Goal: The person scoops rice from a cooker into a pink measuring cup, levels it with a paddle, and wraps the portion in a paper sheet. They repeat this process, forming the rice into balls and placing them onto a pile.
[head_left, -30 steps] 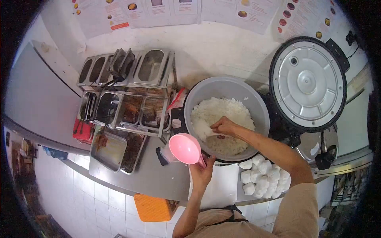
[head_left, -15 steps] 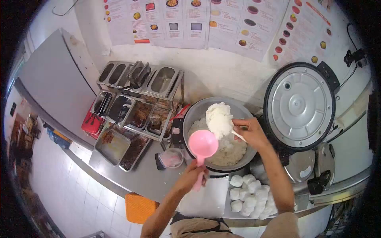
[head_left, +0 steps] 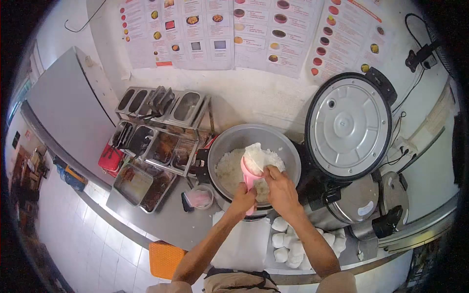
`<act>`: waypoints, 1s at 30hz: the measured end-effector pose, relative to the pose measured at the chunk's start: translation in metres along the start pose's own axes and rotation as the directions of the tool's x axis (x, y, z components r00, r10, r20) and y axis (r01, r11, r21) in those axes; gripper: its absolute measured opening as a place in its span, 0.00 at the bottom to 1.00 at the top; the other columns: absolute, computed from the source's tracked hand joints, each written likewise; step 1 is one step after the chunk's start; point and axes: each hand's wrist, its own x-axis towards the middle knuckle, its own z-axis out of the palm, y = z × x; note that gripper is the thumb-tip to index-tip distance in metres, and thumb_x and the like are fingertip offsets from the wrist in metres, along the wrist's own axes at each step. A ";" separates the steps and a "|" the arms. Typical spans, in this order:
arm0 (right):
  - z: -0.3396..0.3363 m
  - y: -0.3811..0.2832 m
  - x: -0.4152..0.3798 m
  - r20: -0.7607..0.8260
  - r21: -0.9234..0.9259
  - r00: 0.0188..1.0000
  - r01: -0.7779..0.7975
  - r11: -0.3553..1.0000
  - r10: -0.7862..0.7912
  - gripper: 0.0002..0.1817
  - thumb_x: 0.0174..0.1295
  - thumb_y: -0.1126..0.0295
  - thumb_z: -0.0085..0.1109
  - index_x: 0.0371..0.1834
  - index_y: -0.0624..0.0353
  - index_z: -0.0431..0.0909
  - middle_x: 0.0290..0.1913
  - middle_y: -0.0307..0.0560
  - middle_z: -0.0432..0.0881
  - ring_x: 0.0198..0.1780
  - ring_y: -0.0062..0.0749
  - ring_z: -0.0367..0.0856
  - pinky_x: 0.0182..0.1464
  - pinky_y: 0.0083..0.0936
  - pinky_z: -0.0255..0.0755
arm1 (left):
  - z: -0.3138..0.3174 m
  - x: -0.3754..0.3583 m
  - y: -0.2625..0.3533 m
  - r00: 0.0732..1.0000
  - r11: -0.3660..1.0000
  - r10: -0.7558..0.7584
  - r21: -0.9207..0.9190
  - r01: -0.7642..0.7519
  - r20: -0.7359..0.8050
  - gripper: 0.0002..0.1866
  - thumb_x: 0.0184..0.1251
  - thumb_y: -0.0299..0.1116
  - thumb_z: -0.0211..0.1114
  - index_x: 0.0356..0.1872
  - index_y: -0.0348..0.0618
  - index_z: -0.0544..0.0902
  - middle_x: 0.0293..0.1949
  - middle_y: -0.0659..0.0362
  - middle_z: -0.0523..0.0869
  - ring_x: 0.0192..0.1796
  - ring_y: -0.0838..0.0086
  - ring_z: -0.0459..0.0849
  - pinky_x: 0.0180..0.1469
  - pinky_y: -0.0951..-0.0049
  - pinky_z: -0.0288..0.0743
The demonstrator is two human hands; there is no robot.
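My left hand (head_left: 243,199) is closed round the handle of a pink ladle (head_left: 250,177), whose bowl is over the rice cooker pot (head_left: 222,141). White rice (head_left: 228,166) lies in the pot. My right hand (head_left: 280,189) grips a rice paddle, mostly hidden by rice and fingers. Its scoop of rice (head_left: 255,155) rests in and above the ladle's bowl. Just below the pot are several white wrapped balls (head_left: 293,249), partly behind my right forearm, beside a white sheet (head_left: 242,239).
The raised cooker lid (head_left: 348,127) stands at the right, above closed metal pots (head_left: 359,201). A rack of metal trays (head_left: 188,106) is at the left. A small plastic tub (head_left: 200,197) sits left of the cooker, and an orange stool (head_left: 165,259) is below the counter.
My right hand has brought the scooped rice down to the pink ladle, and the ladle's bowl now holds rice. The camera view has shifted slightly.
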 end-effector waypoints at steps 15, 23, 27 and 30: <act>-0.040 0.016 -0.001 -0.110 0.046 0.987 0.121 0.992 -0.115 0.28 0.48 0.85 0.57 0.57 0.65 0.80 0.62 0.53 0.80 0.56 0.52 0.83 0.56 0.41 0.79 | -0.007 -0.007 0.006 0.997 0.996 -0.002 -0.085 0.009 0.080 0.07 0.69 0.30 0.58 0.43 0.44 0.71 0.28 0.63 0.74 0.21 0.76 0.74 0.19 0.71 0.70; -0.009 0.030 -0.008 -0.088 0.302 0.995 0.069 0.951 -0.044 0.24 0.44 0.85 0.57 0.49 0.64 0.84 0.55 0.56 0.83 0.56 0.51 0.83 0.54 0.39 0.79 | -0.021 -0.011 0.000 0.995 0.984 -0.066 -0.163 0.077 0.077 0.08 0.70 0.31 0.60 0.46 0.46 0.72 0.27 0.64 0.75 0.20 0.78 0.73 0.18 0.73 0.67; 0.009 0.053 0.013 -0.052 0.312 0.993 -0.081 0.947 0.102 0.20 0.46 0.85 0.56 0.45 0.66 0.85 0.51 0.60 0.86 0.52 0.54 0.85 0.55 0.42 0.77 | -0.037 -0.013 0.007 0.986 0.982 -0.070 -0.161 0.094 0.154 0.07 0.75 0.33 0.58 0.47 0.46 0.70 0.29 0.64 0.74 0.21 0.79 0.73 0.18 0.73 0.68; 0.067 0.072 0.019 0.078 0.120 0.990 -0.128 0.984 0.119 0.19 0.50 0.83 0.61 0.47 0.65 0.86 0.54 0.61 0.85 0.52 0.56 0.85 0.55 0.39 0.78 | -0.044 -0.019 0.011 0.976 0.979 -0.092 -0.162 0.125 0.196 0.07 0.77 0.34 0.56 0.46 0.47 0.69 0.30 0.63 0.73 0.21 0.79 0.73 0.18 0.73 0.67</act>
